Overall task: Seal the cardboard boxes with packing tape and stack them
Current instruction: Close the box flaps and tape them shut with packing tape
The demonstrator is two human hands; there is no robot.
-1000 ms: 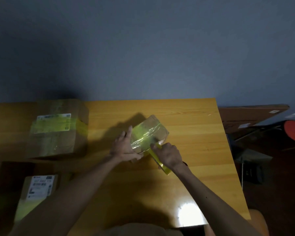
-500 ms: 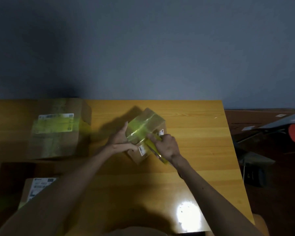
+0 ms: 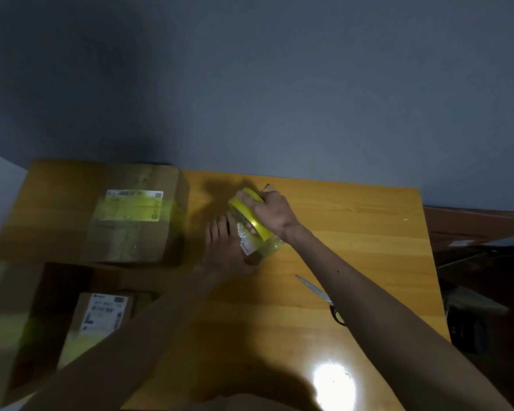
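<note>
Small box (image 3: 249,247) sat mid-tabletop (image 3: 353,232) under both my hands. Right grip (image 3: 272,212) was curled round the yellow tape roll (image 3: 250,216), the roll pressed on top of the small box, probably mid-pass with the tape. Left grip (image 3: 223,247) braced the small box's left side with fingers laid mostly straight against it and clamping nothing; the thumb was lost in shadow. My read: the small box was light, thin-walled and slick with film, so it would skate on varnished wood. Take it by opposite side faces, not the taped top, and squeeze gently or the walls dent. The roll looked stiff and fine to hold over the rim. Scissors (image 3: 324,298) lay right of the small box, nearer me, partly under my right forearm. A large taped box (image 3: 101,226) stood well left of the small box, and a labelled carton (image 3: 101,318) sat left of it and nearer me, apparently off the tabletop's edge. The wood was glossy orange with lamp glare. The room was dim, with a plain grey wall (image 3: 279,84) behind the small box.
</note>
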